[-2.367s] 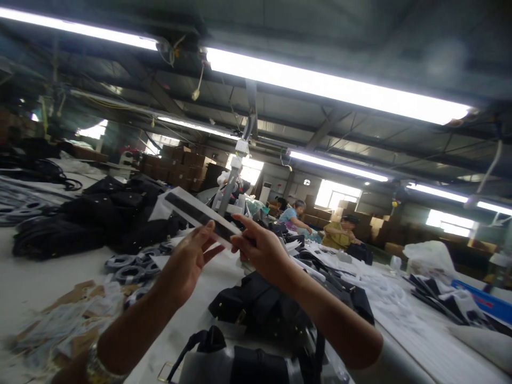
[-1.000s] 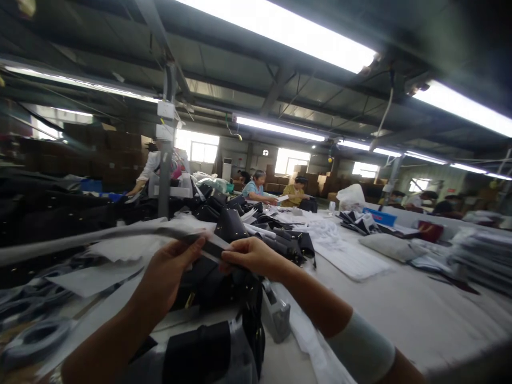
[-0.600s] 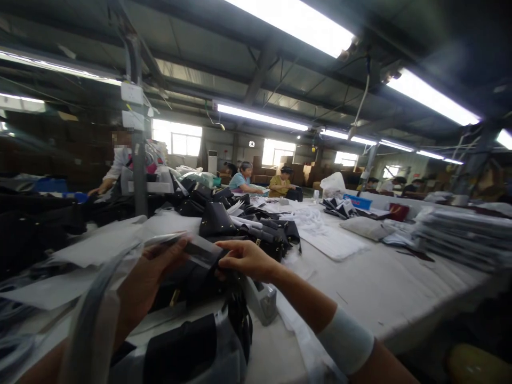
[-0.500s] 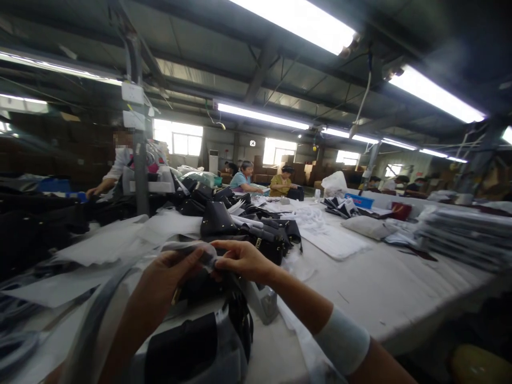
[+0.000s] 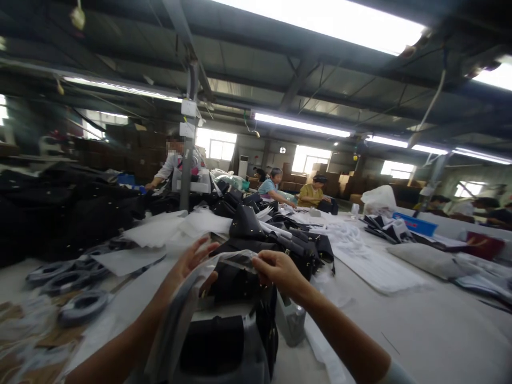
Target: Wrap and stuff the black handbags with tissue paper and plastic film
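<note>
The right hand (image 5: pixel 280 273) pinches the top edge of a long clear plastic sleeve (image 5: pixel 236 260) between its thumb and curled fingers (image 5: pixel 266 260). The left hand (image 5: pixel 191 261) lies against the sleeve's far side, fingers (image 5: pixel 205 244) splayed wide and gripping nothing. From there the sleeve droops toward the camera. Both hands hover just above a black leather handbag (image 5: pixel 236 282) on the white bench (image 5: pixel 420 330). A heap of black bags (image 5: pixel 288 240) lies behind, and grey tape rolls (image 5: pixel 82 306) lie to the left.

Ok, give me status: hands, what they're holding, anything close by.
Left hand open, fingers spread against the clear plastic sleeve. Right hand pinches its top edge. Black bags and a grey tape dispenser just below.
</note>
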A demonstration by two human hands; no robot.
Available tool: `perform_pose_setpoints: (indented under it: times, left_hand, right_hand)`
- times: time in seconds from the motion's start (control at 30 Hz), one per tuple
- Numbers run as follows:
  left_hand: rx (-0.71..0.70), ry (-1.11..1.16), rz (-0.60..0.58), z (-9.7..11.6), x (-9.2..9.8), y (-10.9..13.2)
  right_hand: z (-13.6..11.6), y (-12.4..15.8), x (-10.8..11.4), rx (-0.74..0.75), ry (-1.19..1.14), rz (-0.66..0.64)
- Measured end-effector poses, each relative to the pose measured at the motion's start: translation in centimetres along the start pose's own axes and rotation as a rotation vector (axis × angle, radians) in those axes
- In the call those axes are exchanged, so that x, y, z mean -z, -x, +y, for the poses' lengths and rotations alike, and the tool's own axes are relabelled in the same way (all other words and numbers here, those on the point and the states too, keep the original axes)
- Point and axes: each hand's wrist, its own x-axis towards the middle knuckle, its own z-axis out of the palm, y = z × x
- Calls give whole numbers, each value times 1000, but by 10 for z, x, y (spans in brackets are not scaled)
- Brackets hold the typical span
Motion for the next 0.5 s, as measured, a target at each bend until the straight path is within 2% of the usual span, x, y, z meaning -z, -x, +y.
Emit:
perform_pose_setpoints:
  times: [0.17,0.3,0.43,0.5]
  left_hand:
    - [-104,172,44,31,51,9]
    - [-160,147,95,58,72,18]
    - [-94,30,283,83,90,19]
    - [-17,-66,288,92,105,12]
  right_hand:
    - [-3,-6,-1,-31,2,-72]
    - [-5,-9,-5,-63,-11,-126]
    - [-6,-10,-4,-83,-17,-176]
    - [-6,-10,-1,-95,-21,-214]
